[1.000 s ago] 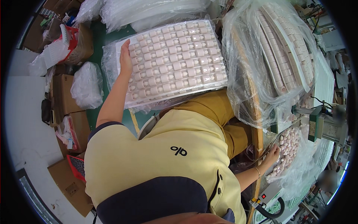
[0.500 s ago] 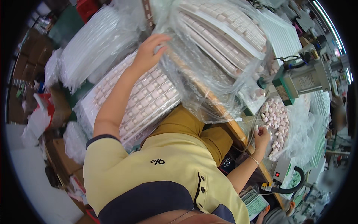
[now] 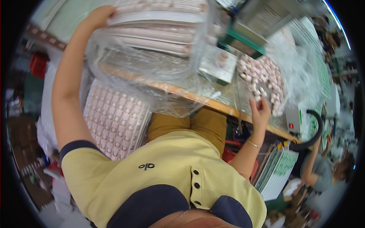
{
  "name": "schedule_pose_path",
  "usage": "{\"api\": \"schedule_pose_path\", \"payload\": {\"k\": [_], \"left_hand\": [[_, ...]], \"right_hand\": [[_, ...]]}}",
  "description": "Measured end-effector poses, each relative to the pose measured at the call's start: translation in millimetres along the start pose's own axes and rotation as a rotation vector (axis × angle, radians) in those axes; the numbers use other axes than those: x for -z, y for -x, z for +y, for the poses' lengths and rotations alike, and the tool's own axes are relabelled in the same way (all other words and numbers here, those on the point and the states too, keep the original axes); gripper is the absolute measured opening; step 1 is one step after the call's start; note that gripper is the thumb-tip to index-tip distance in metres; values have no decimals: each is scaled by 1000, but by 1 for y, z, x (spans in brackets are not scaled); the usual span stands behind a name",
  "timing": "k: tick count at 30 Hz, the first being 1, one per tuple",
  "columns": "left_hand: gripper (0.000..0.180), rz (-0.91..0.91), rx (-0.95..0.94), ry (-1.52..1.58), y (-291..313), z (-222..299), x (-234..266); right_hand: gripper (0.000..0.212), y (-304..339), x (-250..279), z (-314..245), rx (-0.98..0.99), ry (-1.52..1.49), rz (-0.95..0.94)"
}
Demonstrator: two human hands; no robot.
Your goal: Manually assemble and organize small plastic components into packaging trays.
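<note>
My left hand (image 3: 99,17) reaches far out to the left end of a stack of white trays (image 3: 159,17) filled with rows of pale pink cylinders. Its fingers bend at the stack's edge; blur and the angle hide whether they grip it. My right hand (image 3: 261,113) is at the near side of a loose pile of small pink-and-white pieces (image 3: 268,72). Thumb and forefinger close around one small pink-and-white piece (image 3: 258,98) at their tips. Clear plastic film (image 3: 152,68) lies crumpled below and around the trays.
A wooden table edge (image 3: 213,103) runs before me. Left of my legs stands another wrapped tray of pink pieces (image 3: 118,117). Beyond the pile is a green-and-grey machine (image 3: 243,41), with a metal block (image 3: 218,64) near it. A black hose (image 3: 315,131) curves at right; a co-worker (image 3: 327,171) sits beyond.
My view has turned toward the right. My left hand has moved from above the plastic film to the left end of the stacked trays. My right hand stays beside the loose pile.
</note>
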State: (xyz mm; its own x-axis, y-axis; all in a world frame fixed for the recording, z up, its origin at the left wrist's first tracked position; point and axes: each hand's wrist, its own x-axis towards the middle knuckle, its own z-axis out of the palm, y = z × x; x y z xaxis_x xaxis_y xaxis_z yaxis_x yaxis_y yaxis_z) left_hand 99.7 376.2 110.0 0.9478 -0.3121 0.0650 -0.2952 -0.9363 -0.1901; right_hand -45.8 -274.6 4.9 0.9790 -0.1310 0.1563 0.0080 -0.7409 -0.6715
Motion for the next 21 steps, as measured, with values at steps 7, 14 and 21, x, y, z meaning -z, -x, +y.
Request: {"api": "schedule_pose_path", "payload": {"k": [7,14,21], "left_hand": [[28,214,185,875,25,178,45],[24,-173,118,1901,4,376,-2],[34,-411,130,2095,-22,400,-31]], "right_hand": [[21,16,-25,-50,26,-704,-95],[27,-7,-46,-82,415,-605,-142],[27,-15,-36,-70,557,-438,13]]}}
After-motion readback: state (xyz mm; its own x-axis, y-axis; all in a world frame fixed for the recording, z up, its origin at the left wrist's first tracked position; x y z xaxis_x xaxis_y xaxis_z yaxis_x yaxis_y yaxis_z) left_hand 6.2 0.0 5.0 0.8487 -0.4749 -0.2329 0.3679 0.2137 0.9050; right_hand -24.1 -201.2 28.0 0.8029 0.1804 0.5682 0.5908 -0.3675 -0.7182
